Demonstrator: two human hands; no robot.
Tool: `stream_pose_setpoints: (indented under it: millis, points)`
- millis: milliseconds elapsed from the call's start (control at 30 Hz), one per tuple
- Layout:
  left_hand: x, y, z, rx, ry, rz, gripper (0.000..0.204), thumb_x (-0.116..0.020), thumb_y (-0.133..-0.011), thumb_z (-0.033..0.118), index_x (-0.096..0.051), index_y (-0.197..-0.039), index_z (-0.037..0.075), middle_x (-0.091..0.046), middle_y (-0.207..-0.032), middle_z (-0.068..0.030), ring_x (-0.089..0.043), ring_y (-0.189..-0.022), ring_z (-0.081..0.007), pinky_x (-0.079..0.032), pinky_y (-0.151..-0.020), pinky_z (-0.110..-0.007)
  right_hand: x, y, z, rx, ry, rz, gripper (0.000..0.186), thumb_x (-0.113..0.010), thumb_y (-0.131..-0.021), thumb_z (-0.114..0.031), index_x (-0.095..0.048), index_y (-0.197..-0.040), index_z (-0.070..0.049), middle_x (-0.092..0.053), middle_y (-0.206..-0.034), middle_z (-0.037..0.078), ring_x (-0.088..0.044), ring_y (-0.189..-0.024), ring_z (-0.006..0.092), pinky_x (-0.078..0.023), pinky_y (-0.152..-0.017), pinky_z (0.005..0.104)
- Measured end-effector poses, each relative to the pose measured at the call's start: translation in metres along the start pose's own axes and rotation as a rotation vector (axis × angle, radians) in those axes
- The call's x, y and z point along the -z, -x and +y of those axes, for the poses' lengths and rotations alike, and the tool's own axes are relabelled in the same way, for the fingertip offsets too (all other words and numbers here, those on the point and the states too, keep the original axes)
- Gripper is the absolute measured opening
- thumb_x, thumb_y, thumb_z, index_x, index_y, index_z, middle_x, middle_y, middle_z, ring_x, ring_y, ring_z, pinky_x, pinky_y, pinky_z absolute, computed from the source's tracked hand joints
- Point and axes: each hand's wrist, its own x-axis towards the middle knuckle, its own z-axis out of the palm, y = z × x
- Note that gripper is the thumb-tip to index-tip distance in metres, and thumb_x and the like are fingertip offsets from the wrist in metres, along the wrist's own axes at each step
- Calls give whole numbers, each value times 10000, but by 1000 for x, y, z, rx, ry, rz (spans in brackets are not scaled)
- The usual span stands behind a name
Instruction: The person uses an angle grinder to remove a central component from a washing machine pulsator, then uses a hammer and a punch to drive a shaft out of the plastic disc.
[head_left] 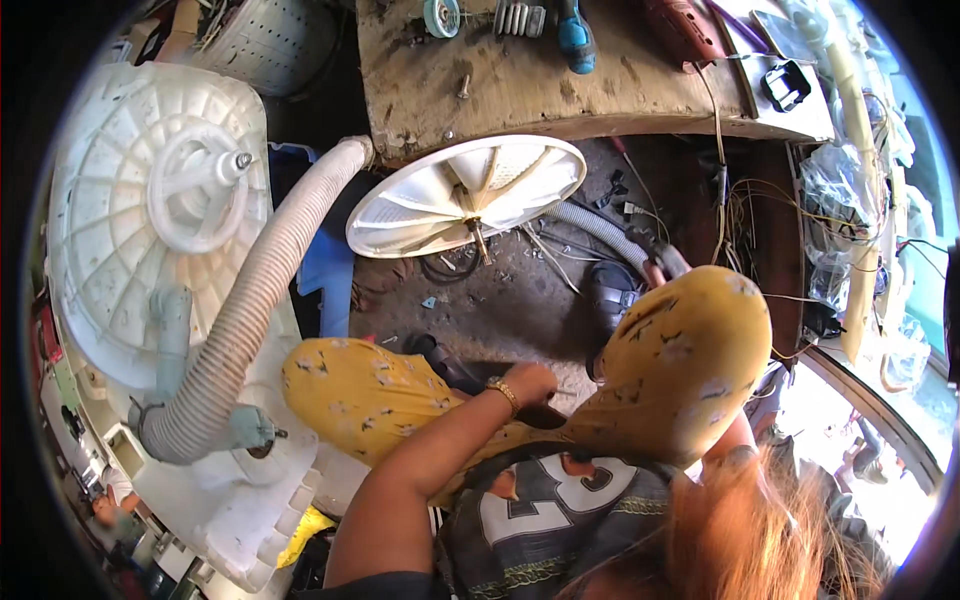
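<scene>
My left hand (530, 383), with a gold-coloured band at the wrist, is closed low between my knees. A short pale piece shows by its fingers, too small to name. My right hand (656, 274) is mostly hidden behind my right knee; a few fingers show curled at the near end of a grey corrugated hose (605, 228). Ahead of both hands a white ribbed disc (425, 205) leans tilted against the bench edge. A metal shaft (480, 240) sticks out of its middle. Neither hand touches the disc.
A large white ribbed plastic tub (110, 230) stands at left, with a thick corrugated hose (250, 265) across it. The wooden bench (560, 90) ahead carries a blue-handled tool (577, 40) and a red power tool (685, 30). Cables and small scraps litter the dark floor (400, 310).
</scene>
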Motion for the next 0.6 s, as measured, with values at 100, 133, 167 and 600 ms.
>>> stream_pose_setpoints:
  millis: [100,133,167,600]
  points:
    - [66,-4,17,223,66,213,209,-677,-855,262,-721,-911,66,-700,-970,-189,-688,-918,-365,-550,-814,-486,47,-31,-39,78,136,-103,352,-788,-805,-105,-683,-1136,-44,-697,-1057,126,-660,-976,261,-512,-881,373]
    - [97,-2,27,262,91,280,241,-661,-876,283,-682,-984,68,-680,-973,-202,-663,-953,-380,-536,-829,-492,63,-41,-30,85,18,-16,383,-789,-819,-95,-658,-1177,-59,-686,-1084,108,-651,-996,231,-507,-886,353]
    - [122,0,31,298,118,346,283,-645,-896,303,-644,-1057,71,-660,-976,-214,-637,-988,-395,-521,-843,-498,78,-54,-21,88,-345,29,397,-776,-847,-76,-629,-1216,-65,-679,-1087,75,-637,-1007,189,-499,-900,324]
    - [244,195,100,-2,511,1376,197,-575,-1000,141,-672,-1153,62,-718,-1131,-97,-676,-937,-193,-532,-844,-332,223,-40,-260,59,-468,-75,441,-686,-958,-272,-591,-1319,-37,-664,-1091,85,-606,-897,102,-487,-731,230]
